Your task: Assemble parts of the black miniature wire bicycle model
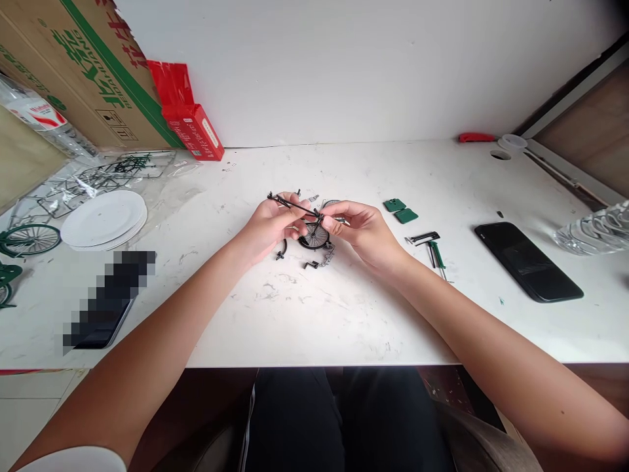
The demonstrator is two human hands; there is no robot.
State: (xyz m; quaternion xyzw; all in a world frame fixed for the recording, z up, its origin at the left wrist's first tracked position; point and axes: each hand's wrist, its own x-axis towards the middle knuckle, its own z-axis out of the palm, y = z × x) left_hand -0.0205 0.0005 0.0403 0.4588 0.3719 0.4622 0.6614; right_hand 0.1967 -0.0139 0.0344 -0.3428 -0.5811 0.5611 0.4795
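Both hands (275, 226) (361, 229) meet, fingers pinched together

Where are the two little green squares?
In the head view, the green squares lie on the white table, just right of the right hand, left of the black phone.

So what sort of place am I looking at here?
Likely a home or office hobby desk: a scuffed white table against a wall, cardboard boxes, a black phone, and small model bicycle parts in both hands.

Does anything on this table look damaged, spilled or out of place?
Nothing looks spilled or broken. The white table is scuffed and marked, and small black parts lie loose under the hands holding a small wheel.
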